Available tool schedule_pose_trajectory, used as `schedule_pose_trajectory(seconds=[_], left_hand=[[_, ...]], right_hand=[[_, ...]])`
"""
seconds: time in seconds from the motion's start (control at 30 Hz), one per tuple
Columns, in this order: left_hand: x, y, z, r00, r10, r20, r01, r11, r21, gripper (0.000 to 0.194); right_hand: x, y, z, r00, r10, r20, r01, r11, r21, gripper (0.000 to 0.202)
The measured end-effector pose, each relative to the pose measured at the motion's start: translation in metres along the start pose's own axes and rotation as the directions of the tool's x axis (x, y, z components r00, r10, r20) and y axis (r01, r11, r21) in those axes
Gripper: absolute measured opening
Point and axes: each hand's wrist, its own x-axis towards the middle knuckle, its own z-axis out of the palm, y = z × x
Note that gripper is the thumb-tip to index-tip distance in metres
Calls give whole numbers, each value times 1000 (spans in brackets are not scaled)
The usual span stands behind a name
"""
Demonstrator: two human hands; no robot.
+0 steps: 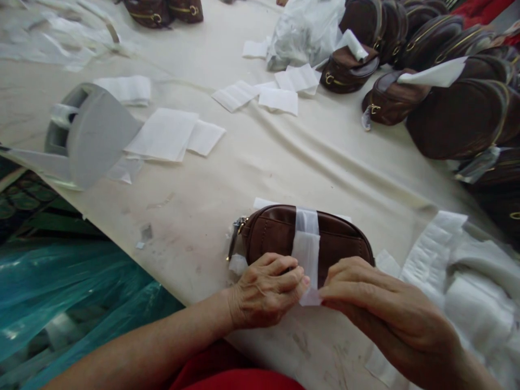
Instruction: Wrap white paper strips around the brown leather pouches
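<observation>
A dark brown oval bag (272, 233) lies on the pale table near its front edge, with a strip of white wrapping (307, 244) running across its middle. My left hand (268, 290) rests at the bag's near side, its fingers curled and pinching the left edge of the strip's lower end. On the right, my right hand (377, 303) has its fingers pressed together, the tips at the right edge of the same end. Metal zipper hardware (239, 230) shows at the bag's left end. The bag's near lower side is partly hidden by both hands.
Brown bags (459, 116) are piled at the right and back right. White sheets (164, 132) lie across the table (227, 189), near a grey tape dispenser (91, 135) at left. White wrapping material (479, 303) is heaped at right. Teal plastic (93, 292) hangs below the left edge.
</observation>
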Motion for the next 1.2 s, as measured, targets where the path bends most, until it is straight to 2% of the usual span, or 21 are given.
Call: schedule_pose_trajectory(seconds=[0.1,0.2,0.27,0.33,0.5,0.7,0.9,1.03,1.1,1.2], left_hand=[[1,1,1,1000,-6,3,6,1000,17,22],[1,2,1,1000,-26,15,26,1000,0,13],[1,2,1,999,-34,16,34,999,-23,11],[1,1,1,999,-36,5,37,998,-49,12],[3,1,2,997,-55,-60,53,998,-38,13],[4,1,3,988,-85,-126,77,994,-71,14],[3,0,5,987,-113,-113,99,988,-122,9],[7,2,0,981,-170,-95,156,978,-138,10],[11,4,-4,983,-173,-64,167,981,-95,8],[18,10,-7,996,-88,7,87,994,71,25]], right_hand=[[0,2,2,995,-56,-78,42,985,-170,20],[2,10,5,977,-145,-156,81,929,-360,20],[5,17,7,964,-202,-171,121,911,-393,19],[11,26,11,962,-190,-196,113,931,-348,19],[23,51,21,955,-49,-292,8,990,-142,18],[25,69,30,942,6,-336,-50,991,-121,16],[19,77,39,932,87,-351,-130,986,-100,18],[17,80,42,931,93,-354,-135,986,-94,16],[17,81,43,931,100,-350,-145,984,-103,15],[16,82,45,931,114,-346,-164,979,-118,14]])
